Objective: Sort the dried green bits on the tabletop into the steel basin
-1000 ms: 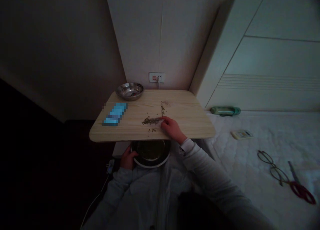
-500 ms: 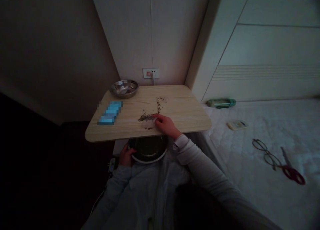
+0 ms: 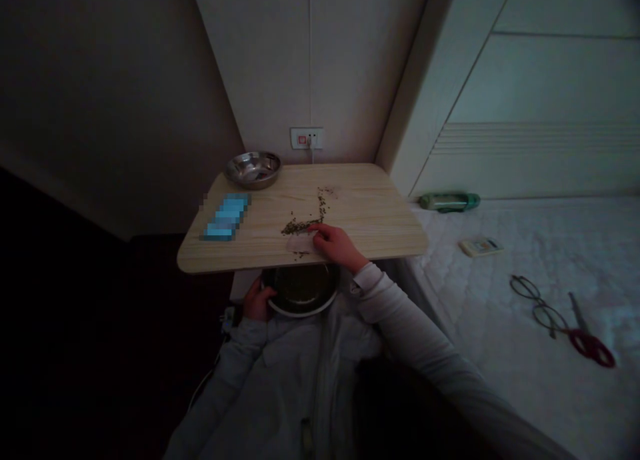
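My left hand (image 3: pixel 257 301) grips the left side of a round dark dish with a pale rim (image 3: pixel 301 313), held over my lap below the table's front edge. The dish's contents are too dark to make out. On the wooden table (image 3: pixel 370 210), my right hand (image 3: pixel 341 247) rests near the front edge. Its index finger stretches out to the small dark grains (image 3: pixel 296 227), while the other fingers curl under. Those grains form a loose patch left of the fingertip, with a thin line running back from it and a few strays nearer the front.
A steel bowl (image 3: pixel 254 171) stands at the table's back left, and a blurred phone-like screen (image 3: pixel 227 217) lies in front of it. Right of the table, a bed (image 3: pixel 480 293) carries a green bottle (image 3: pixel 449 202), a pale remote-like device (image 3: pixel 481 246), glasses (image 3: pixel 543 307) and red-handled scissors (image 3: pixel 590 347).
The whole view has shifted slightly with my head. My right fingertip stays at the edge of the grain patch, and my left hand still holds the dish.
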Tool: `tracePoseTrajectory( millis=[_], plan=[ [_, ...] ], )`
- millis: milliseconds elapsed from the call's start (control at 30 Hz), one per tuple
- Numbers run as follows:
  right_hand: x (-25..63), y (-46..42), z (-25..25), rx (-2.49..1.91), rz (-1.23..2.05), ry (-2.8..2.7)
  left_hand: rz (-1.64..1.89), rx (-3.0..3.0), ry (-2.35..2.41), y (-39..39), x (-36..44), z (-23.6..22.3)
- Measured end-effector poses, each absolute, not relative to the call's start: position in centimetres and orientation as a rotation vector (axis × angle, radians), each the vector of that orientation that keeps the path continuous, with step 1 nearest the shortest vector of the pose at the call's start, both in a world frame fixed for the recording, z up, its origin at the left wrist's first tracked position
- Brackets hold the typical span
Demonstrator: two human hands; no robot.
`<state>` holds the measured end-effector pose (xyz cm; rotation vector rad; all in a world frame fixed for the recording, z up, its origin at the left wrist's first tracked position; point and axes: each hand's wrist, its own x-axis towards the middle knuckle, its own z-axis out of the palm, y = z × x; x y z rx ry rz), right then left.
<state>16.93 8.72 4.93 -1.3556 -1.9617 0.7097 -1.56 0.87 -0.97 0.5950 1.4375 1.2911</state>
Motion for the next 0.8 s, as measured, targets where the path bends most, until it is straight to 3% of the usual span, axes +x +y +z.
tracePoseTrajectory(
  millis=[800],
  plan=[
    [17.14, 8.27, 5.29, -1.239, 0.854, -2.046, 1.274, 0.589, 1.387, 1.14, -1.97, -1.66]
  ],
)
